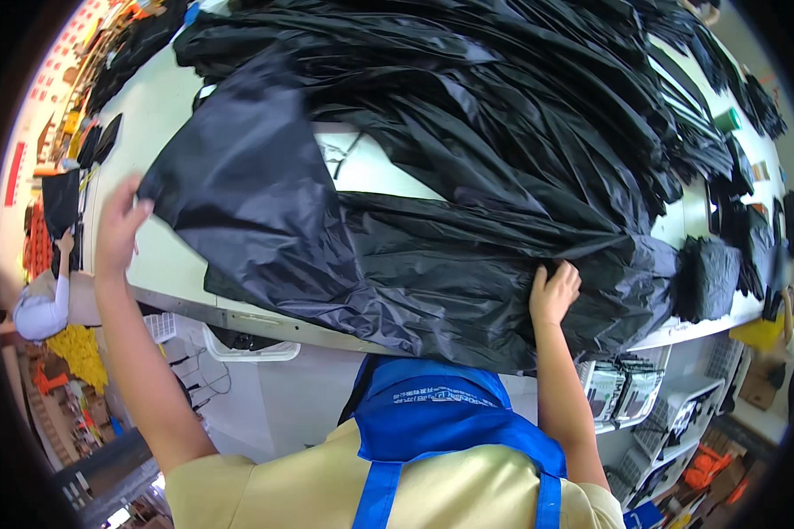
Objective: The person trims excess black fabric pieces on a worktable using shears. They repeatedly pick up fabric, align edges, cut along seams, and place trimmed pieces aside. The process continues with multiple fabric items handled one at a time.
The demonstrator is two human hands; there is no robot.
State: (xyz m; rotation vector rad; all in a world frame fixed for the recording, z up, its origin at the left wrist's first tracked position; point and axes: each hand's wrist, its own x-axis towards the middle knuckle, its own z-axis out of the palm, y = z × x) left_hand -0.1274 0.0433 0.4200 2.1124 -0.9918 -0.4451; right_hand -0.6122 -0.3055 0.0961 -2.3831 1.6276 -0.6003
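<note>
A piece of thin, shiny black fabric [265, 167] lies spread along the near side of the table, its left part lifted and fanned out. At its raised left corner is my left hand [119, 225], slightly blurred, with the fingers closed on the edge. Farther right, my right hand [554, 295] rests on the gathered, creased part of the same fabric, thumb and fingers apart and pressing down. What kind of article the fabric forms, I cannot tell.
A large heap of similar black fabric [468, 79] covers the far side of the white table [397, 163]. To the right sits a bundled black roll [707, 278]. White baskets [626, 388] stand below the table edge. Other people [44, 304] work at both sides.
</note>
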